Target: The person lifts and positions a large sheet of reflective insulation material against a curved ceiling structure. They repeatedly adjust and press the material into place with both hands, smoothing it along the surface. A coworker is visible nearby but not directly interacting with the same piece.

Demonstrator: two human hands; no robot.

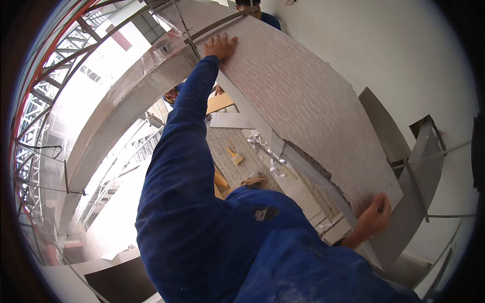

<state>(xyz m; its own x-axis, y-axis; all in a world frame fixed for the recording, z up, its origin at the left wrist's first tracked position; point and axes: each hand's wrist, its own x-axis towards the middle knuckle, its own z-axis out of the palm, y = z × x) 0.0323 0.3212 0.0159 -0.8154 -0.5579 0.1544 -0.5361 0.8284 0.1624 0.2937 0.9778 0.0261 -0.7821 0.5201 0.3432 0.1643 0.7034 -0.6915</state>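
Observation:
A long silvery-grey sheet with a wrinkled surface [303,106] slants from the top middle down to the lower right, covering a long box-like form. My left hand [221,46], at the end of an outstretched arm, lies flat on its far end with the fingers spread. Beside that hand, a dark narrow strip [222,24] crosses the sheet. My right hand [374,218] is at the sheet's near right corner, fingers bent and pinched together. What lies between those fingertips is too small to make out. Below the sheet's left edge, a rough, ragged border shows.
A curved grey duct [113,103] runs along the left, with a tape roll [161,49] on top. A yellow tool [235,155] and white scraps [275,169] lie on planks [222,144] below. One person [270,19] stands at the far end; another person's hand [218,90] shows beneath.

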